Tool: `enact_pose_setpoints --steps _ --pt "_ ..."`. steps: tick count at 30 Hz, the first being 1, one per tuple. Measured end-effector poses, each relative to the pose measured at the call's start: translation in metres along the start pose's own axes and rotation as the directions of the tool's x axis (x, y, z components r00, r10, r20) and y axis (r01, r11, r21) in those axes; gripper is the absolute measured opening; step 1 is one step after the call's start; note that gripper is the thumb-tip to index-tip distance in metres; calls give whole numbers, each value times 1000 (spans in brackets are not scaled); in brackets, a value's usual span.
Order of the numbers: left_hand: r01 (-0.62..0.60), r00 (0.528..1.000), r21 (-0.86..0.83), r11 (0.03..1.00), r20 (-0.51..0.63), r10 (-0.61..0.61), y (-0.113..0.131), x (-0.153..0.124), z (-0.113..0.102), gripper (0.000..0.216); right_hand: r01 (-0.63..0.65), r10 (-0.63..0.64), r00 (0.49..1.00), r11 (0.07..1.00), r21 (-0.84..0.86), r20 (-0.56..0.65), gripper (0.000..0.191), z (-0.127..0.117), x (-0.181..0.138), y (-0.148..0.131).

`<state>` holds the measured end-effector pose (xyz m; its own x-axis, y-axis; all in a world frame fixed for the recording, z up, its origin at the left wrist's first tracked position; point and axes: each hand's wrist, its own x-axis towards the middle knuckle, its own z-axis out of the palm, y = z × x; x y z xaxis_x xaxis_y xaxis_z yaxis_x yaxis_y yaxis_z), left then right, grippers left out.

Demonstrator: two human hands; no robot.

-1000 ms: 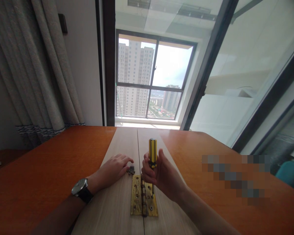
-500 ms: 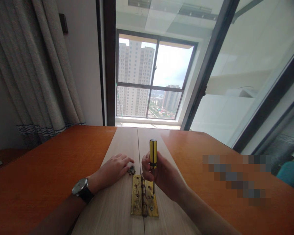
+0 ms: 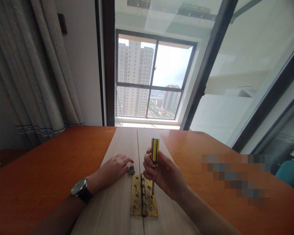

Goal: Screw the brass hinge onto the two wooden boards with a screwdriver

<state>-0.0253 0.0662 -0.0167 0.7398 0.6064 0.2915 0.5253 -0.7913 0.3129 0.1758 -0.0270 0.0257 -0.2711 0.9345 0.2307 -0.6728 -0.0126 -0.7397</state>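
Note:
A screwdriver [image 3: 155, 151] with a yellow and black handle stands nearly upright in my right hand [image 3: 168, 173], whose fingers are wrapped round it. Its tip meets a screw in the right leaf of a worn brass hinge [image 3: 136, 202]. Another screw [image 3: 151, 208] sits in the same leaf, nearer to me. The hinge lies open across the seam between two pale wooden boards [image 3: 117, 212]. My left hand [image 3: 114, 168] rests on the left board with its fingers stretched out, holding nothing. Beside its fingertips lies a small pile of screws [image 3: 131, 170].
The boards lie on an orange-brown wooden table [image 3: 51, 169]. A grey curtain [image 3: 46, 71] hangs at the left. Beyond the table's far edge are a dark-framed glass door and a window [image 3: 156, 75]. A blurred patch [image 3: 232, 176] covers part of the table at right.
The screwdriver's handle has turned and shifted slightly right, with my right fingers changing their grip on it. My left hand stays in place beside the screws.

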Motion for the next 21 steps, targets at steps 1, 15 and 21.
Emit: enact_pose_setpoints --steps 1,15,21 --pt "-1 1000 2 1000 -3 1 0 0 0 26 15 -15 1000 1000 -2 -9 25 -1 0 1" --pt "6 999 1 1000 -36 -6 -2 1 2 30 107 -111 993 991 -82 -44 37 -4 1 3" --pt "6 992 9 1000 -124 -5 -3 1 0 31 87 -91 993 994 -61 -78 28 -5 2 2"
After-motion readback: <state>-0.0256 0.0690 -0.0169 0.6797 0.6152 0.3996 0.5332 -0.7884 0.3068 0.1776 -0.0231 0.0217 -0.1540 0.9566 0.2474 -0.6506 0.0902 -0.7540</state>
